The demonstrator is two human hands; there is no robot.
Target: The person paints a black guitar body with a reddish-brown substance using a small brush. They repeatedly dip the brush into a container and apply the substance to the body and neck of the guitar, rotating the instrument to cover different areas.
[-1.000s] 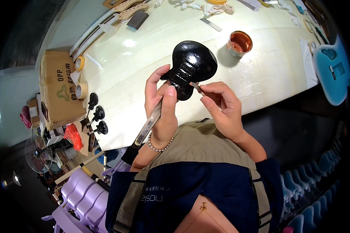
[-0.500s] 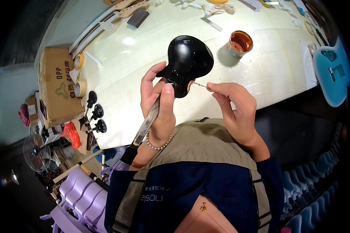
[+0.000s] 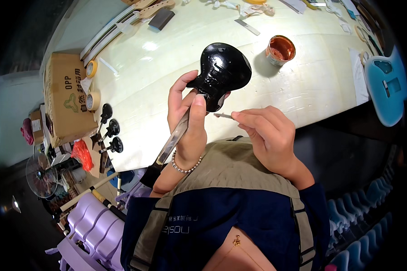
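Note:
My left hand (image 3: 190,122) grips a small glossy black guitar (image 3: 223,67), body upward, its metallic-edged neck running down along my palm. To the right of the body's lower end, slightly apart from it, my right hand (image 3: 269,133) pinches a slim metal tool (image 3: 224,115), its tip pointing left. A tin (image 3: 279,56) coated inside with reddish-brown stuff stands beyond, at the upper right.
The pale table (image 3: 319,86) bears a cardboard box (image 3: 65,90), tape rolls (image 3: 92,100), small black guitar pieces (image 3: 114,128), a dark block (image 3: 160,20) and a flat blade (image 3: 246,27). A blue guitar body (image 3: 384,86) sits right. Purple bodies (image 3: 95,217) are lower left.
The black guitar first rose and tilted, then shifted back slightly right and turned. My right hand drew away from the body, then moved down, swinging the tool's tip below the guitar's edge.

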